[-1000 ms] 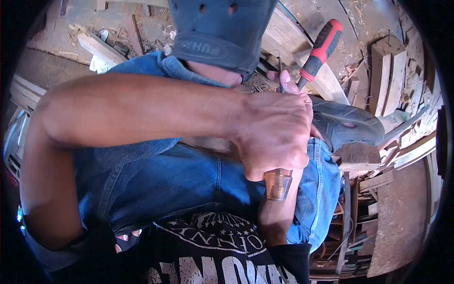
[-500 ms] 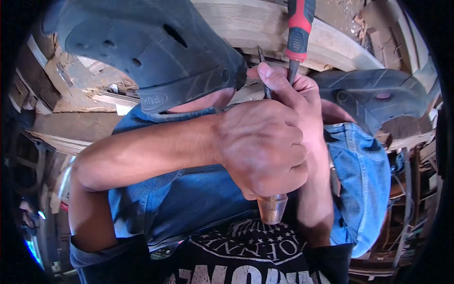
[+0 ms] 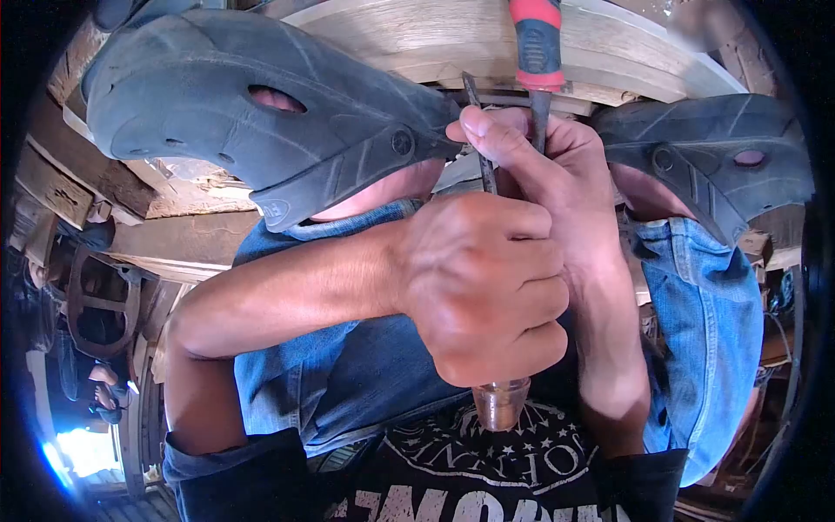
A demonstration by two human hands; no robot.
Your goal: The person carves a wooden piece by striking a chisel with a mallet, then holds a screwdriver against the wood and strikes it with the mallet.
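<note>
My left hand (image 3: 487, 291) is closed in a fist around a thin metal tool. The brownish tapered butt (image 3: 500, 407) of that tool sticks out below the fist, towards my shirt. Beyond the fist, its dark narrow shaft (image 3: 485, 170) points away from me, and its tip lies beside my right thumb. My right hand (image 3: 557, 165) is closed around the metal shank of a second tool with a red and black handle (image 3: 539, 48), which points away from me. The right thumb presses near the narrow shaft. The palm and most fingers of that hand are hidden.
Dark rubber clogs (image 3: 252, 113) are on both my feet, either side of my hands. Light wooden boards (image 3: 391, 39) lie beyond them. Wood scraps (image 3: 61, 187) are at the left, near a dark metal frame (image 3: 103, 300). My jeans (image 3: 704, 331) are beneath my arms.
The view has shifted, so more of the left clog and the metal frame shows. Both hands keep their grips; the left fist has turned slightly and sits a little lower in view.
</note>
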